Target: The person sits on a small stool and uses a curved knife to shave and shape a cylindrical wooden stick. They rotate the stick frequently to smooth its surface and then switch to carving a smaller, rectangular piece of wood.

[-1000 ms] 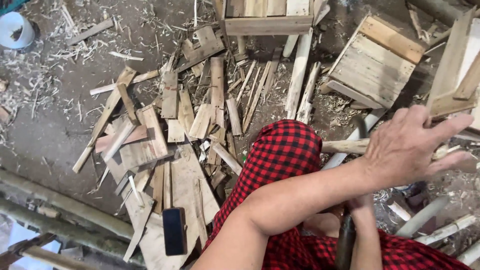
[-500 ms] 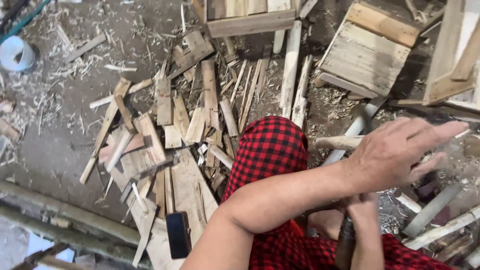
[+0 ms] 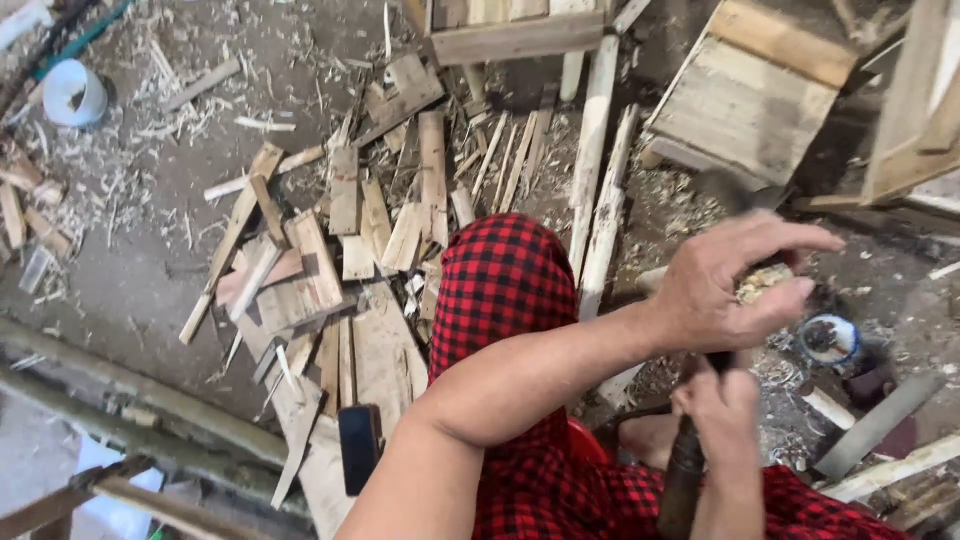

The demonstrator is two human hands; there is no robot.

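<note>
Over the littered workshop floor (image 3: pixel 130 290), we observe both hands at the right side of the head view. Left hand (image 3: pixel 735 285): the arm crosses the frame from lower centre, and the fingers curl together around a small pale lump of crumbly, wood-like material (image 3: pixel 762 282), index finger stretched out above it. We record this hand as clamped on the lump. Right hand (image 3: pixel 722 405): it sits directly below the left one, closed around the dark handle of a tool (image 3: pixel 685 480) that runs upright toward the bottom edge. The head of the tool is hidden behind the left hand, so we cannot tell its kind.

Beneath the arms we note a knee in red-and-black checked cloth (image 3: pixel 500 290). Left of the knee lies a loose heap of short wooden offcuts (image 3: pixel 330 240) on the floor, with a dark flat rectangular object (image 3: pixel 358 448) resting at its near end. Long pale poles (image 3: pixel 592 170) lie beyond the knee, running away from us. A wooden pallet (image 3: pixel 750 95) lies at upper right. A small round tin (image 3: pixel 828 338) sits just right of the hands, near but apart. A light blue cup (image 3: pixel 72 92) lies on its side at upper left, well apart from everything in hand.
</note>
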